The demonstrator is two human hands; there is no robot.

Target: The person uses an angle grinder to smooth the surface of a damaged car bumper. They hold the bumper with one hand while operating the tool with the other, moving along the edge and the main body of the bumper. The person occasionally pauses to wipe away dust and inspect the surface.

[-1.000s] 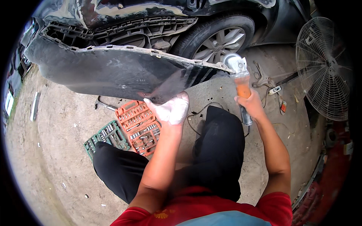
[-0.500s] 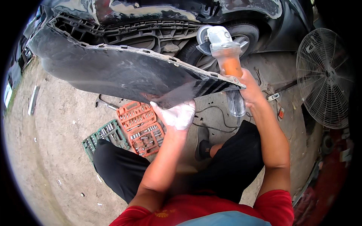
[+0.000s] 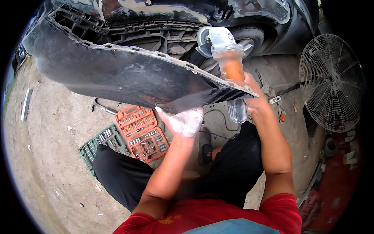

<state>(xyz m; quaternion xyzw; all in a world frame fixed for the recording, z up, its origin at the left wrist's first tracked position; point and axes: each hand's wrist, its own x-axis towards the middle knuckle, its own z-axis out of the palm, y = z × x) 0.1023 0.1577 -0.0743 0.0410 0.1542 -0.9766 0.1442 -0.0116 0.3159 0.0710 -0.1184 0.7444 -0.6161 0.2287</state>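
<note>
A large dusty black car bumper (image 3: 117,74) is held up across the view, its ragged upper edge lined with clip tabs. My left hand (image 3: 186,121), coated in white dust, grips the bumper's lower edge, thumb on the near face and the other fingers hidden behind it. An angle grinder (image 3: 230,54) with an orange body and a clear wrap stands upright behind the bumper's right end, its disc and guard at the top left. My right hand (image 3: 252,91) is closed round the grinder's body, partly hidden by the bumper's tip.
Beyond the bumper is a dark car with patchy filler and a wheel (image 3: 253,39). Orange (image 3: 142,132) and green (image 3: 104,146) socket sets lie open on the ground. A power cord (image 3: 220,117) trails near my foot. A caged fan (image 3: 333,80) stands at right.
The grinder has shifted slightly left, and the bumper's right tip now covers more of its lower body and of my right hand. My left hand keeps its hold.
</note>
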